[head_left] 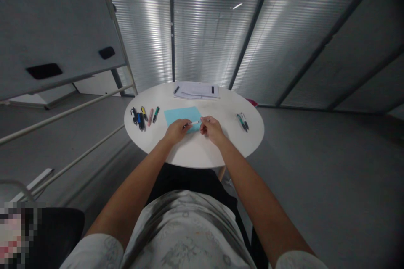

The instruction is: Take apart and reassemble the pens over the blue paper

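Note:
My left hand [177, 131] is closed on a slim pen [193, 123] with a white barrel and a dark end. The pen lies nearly level above a light blue sheet of paper [181, 113] on the round white table. At the pen's right end, my right hand [212, 128] is closed with its thumb and fingers pinched. Whether a cap sits between those fingers is too small to tell. Both hands cover the near part of the blue sheet.
Several pens and markers [141, 121] lie at the left of the white table [202, 157], with a green pen [156, 114] beside them. Two more pens [242, 122] lie at the right. White papers [197, 90] are stacked at the back. A whiteboard frame [94, 97] stands left.

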`<act>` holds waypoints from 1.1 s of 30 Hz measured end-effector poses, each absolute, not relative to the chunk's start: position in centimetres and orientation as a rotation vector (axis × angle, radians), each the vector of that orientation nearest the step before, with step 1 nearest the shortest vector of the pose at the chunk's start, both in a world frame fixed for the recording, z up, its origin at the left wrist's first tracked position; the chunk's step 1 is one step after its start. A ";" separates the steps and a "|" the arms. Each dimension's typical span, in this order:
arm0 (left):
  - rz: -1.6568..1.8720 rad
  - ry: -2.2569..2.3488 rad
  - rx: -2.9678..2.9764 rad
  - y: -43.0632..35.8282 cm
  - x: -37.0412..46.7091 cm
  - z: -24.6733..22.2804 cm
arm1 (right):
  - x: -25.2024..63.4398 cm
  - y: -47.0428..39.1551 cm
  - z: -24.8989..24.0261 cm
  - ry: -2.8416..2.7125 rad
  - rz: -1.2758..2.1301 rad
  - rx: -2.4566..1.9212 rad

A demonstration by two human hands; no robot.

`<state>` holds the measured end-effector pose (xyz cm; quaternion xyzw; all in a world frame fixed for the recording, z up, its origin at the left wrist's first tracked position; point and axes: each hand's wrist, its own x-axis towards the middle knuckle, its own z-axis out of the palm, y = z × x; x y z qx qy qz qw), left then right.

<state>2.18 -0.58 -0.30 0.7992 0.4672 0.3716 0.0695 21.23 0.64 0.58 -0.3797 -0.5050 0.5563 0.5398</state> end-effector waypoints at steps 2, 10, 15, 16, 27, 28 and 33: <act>1.102 1.419 2.413 -0.6 2.1 -0.3 | 21.3 0.6 0.6 -1.210 1.335 -0.901; 1.034 1.460 2.421 -0.7 2.3 0.0 | 21.0 0.2 1.1 -1.180 1.329 -0.894; 1.010 1.500 2.384 -0.5 2.3 -0.1 | 21.1 0.4 1.4 -1.077 1.376 -0.872; 1.016 1.501 2.378 -0.5 2.3 -0.1 | 21.2 0.4 1.6 -1.047 1.411 -0.871; 1.161 1.413 2.307 -0.2 2.1 -0.4 | 22.1 0.7 1.3 -1.195 0.736 -1.205; 1.188 1.410 2.285 -0.2 2.1 -0.4 | 22.3 0.8 1.1 -1.261 0.546 -1.307; 1.281 1.431 2.159 -0.2 2.0 -0.2 | 22.5 0.5 0.3 -1.721 0.009 -1.711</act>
